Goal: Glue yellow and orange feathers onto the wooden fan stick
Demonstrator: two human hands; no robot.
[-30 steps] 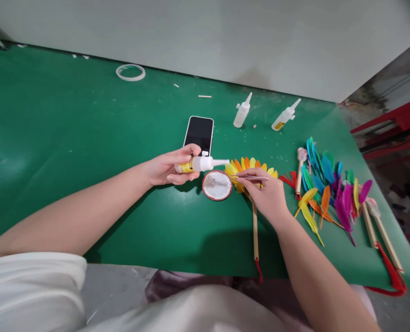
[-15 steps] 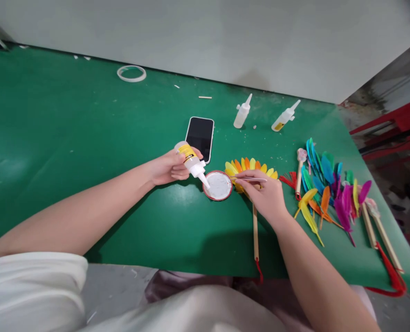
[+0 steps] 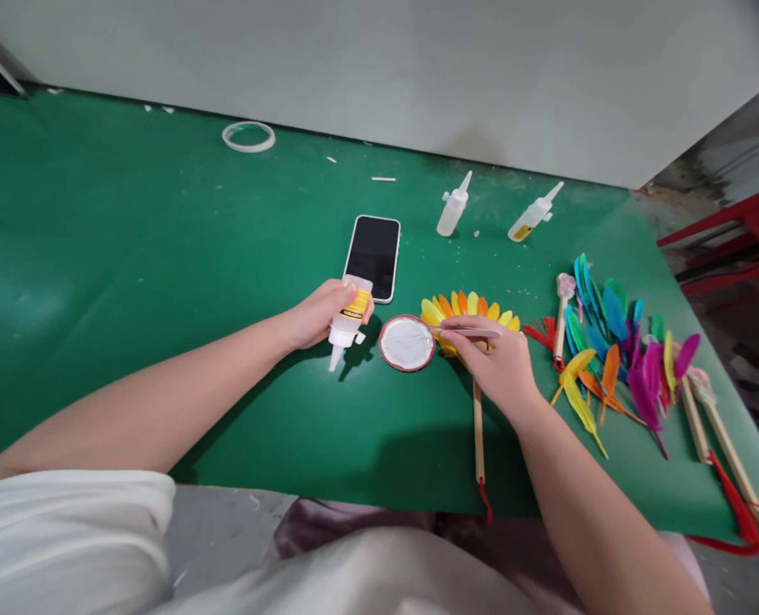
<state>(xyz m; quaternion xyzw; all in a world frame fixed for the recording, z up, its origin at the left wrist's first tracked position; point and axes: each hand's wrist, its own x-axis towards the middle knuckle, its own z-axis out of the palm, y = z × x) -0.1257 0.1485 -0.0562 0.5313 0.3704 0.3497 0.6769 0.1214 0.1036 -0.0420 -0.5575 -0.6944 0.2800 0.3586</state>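
Head view: left hand (image 3: 318, 314) grips the glue bottle (image 3: 348, 318) nozzle-down, just left of the white-filled lid (image 3: 407, 342). Right hand (image 3: 495, 366) pinches tweezers (image 3: 465, 331) over the feather fan (image 3: 469, 307); keeping the nozzle clear of the cloth seems wise.

A craft workshop bench: a green-covered table (image 3: 129, 256) fills the frame against a bare grey wall (image 3: 379, 68). Loose dyed feathers (image 3: 610, 350) and tasselled wooden sticks (image 3: 718, 436) pile at right, spare glue bottles (image 3: 452, 207) stand at upper centre, and a tape ring (image 3: 248, 136) lies upper left.
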